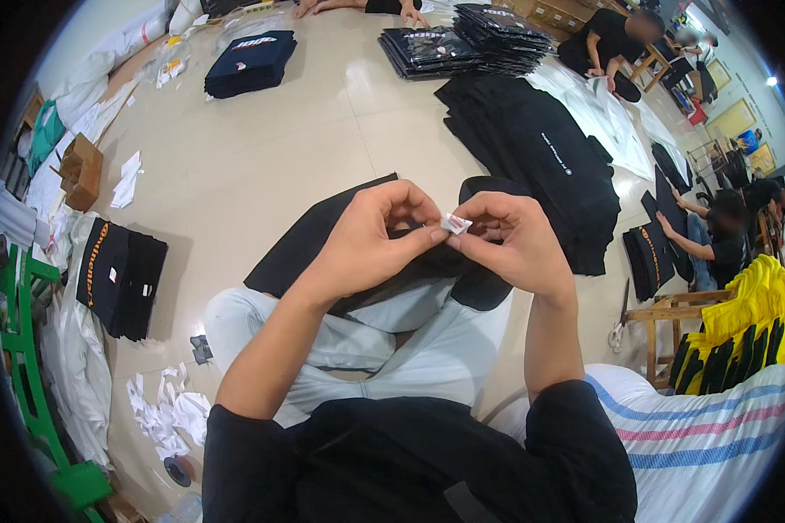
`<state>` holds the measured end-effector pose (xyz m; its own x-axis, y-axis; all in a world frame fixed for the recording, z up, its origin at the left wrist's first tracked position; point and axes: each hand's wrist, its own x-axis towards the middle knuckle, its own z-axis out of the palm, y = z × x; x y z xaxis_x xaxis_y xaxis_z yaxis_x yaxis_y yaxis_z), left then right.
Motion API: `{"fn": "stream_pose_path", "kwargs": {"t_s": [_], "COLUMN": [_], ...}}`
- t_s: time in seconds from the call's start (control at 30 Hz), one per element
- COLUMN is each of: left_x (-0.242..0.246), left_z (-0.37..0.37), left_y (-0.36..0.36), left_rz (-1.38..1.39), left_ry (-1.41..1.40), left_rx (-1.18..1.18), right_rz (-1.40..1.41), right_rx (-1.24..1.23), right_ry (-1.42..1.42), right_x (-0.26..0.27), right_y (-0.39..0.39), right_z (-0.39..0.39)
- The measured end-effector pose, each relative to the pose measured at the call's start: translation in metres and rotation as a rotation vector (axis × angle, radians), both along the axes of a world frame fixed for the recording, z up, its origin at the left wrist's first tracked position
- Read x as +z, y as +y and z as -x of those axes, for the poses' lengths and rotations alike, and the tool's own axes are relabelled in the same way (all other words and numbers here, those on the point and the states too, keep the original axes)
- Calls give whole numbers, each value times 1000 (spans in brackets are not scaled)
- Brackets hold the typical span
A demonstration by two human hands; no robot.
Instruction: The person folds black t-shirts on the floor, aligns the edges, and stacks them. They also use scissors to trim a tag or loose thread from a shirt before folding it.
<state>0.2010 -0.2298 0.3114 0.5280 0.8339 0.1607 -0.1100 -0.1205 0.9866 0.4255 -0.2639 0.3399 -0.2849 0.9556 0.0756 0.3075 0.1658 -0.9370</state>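
Both hands meet over my crossed legs, with a small white label (456, 223) between their fingertips. Thumb and fingers of my left hand (383, 235) pinch its left side. My right hand (507, 238) grips it from the right, thumb below and index finger above. A black garment (320, 229) lies across my lap, spreading to the floor at the left and passing behind both hands. Whether the label is attached to this garment cannot be told. Beyond my right hand, a pile of black garments (530, 150) lies on the floor.
Folded dark shirts stand in stacks at the left (131, 281) and top left (248, 65). Bagged garments (432, 52) lie at the top. A cardboard box (80, 171), paper scraps (170, 408), scissors (618, 327) and a striped woven sack (706, 425) surround me. Other people work at the right and top.
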Motion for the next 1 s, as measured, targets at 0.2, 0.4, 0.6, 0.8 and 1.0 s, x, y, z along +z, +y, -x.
{"fn": "stream_pose_path", "kwargs": {"t_s": [0.2,0.4,0.6,0.8,1.0], "left_x": [-18,-23,-30,-36,-40], "left_z": [-10,-10,-13,-12,-16], "left_y": [-1,-4,-3,0,1], "left_rz": [43,115,220,250,73], "left_ry": [98,181,162,82,113], "left_rx": [-56,-66,-94,-33,-14], "right_rz": [-597,-500,-453,-193,-130], "right_rx": [-29,-16,-177,-102,-50], "right_ry": [-463,-342,-242,55,94], "right_x": [-17,-27,-48,-55,-45], "right_y": [6,7,13,16,17], "right_z": [7,0,-3,-5,-1]}}
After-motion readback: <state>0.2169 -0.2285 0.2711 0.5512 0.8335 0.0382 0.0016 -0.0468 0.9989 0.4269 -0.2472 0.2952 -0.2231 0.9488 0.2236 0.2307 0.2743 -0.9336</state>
